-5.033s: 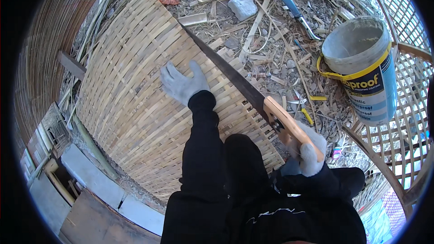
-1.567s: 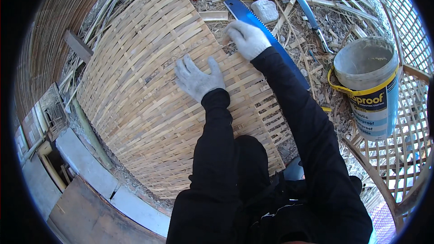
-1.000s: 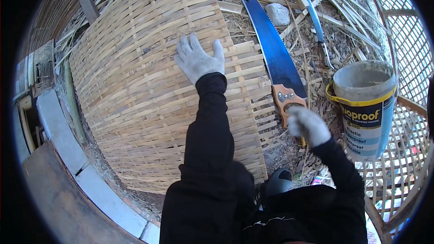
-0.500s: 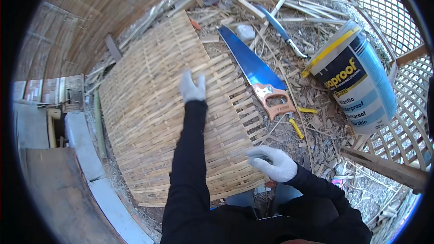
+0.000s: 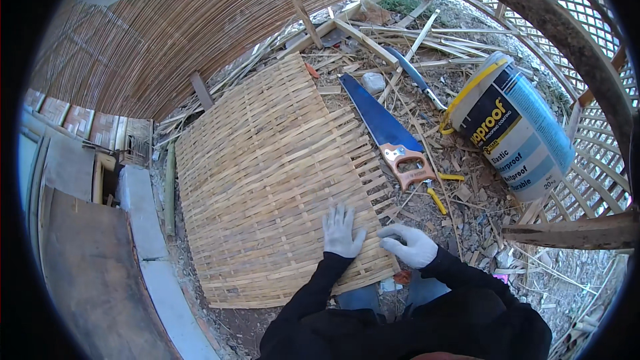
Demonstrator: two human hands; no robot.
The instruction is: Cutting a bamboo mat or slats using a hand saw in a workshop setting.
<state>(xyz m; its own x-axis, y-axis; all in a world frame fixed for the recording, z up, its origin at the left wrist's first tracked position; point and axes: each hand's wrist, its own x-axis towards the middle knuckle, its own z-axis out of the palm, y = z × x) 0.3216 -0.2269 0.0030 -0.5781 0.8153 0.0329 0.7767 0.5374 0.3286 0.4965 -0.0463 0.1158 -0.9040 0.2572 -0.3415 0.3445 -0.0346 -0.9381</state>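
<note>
A woven bamboo mat lies on the ground before me, with loose strip ends along its right edge. My left hand, in a pale glove, rests flat on its near right part, fingers spread. Beside it, my right hand, also gloved, is at the mat's right edge with fingers curled toward the thumb; whatever they pinch is too small to make out. Right of the mat lies a handsaw with a blue blade and wooden handle. Pliers with yellow handles sit by the saw's handle.
A large plastic bucket with a yellow rim leans at the right, near a wooden lattice. A curved blue-handled tool lies beyond the saw among bamboo offcuts. At left are grey blocks and a brown board.
My left hand has moved back toward me and to the right, coming down flat on the mat near my right hand. The right hand stays about where it was; the view has shifted.
</note>
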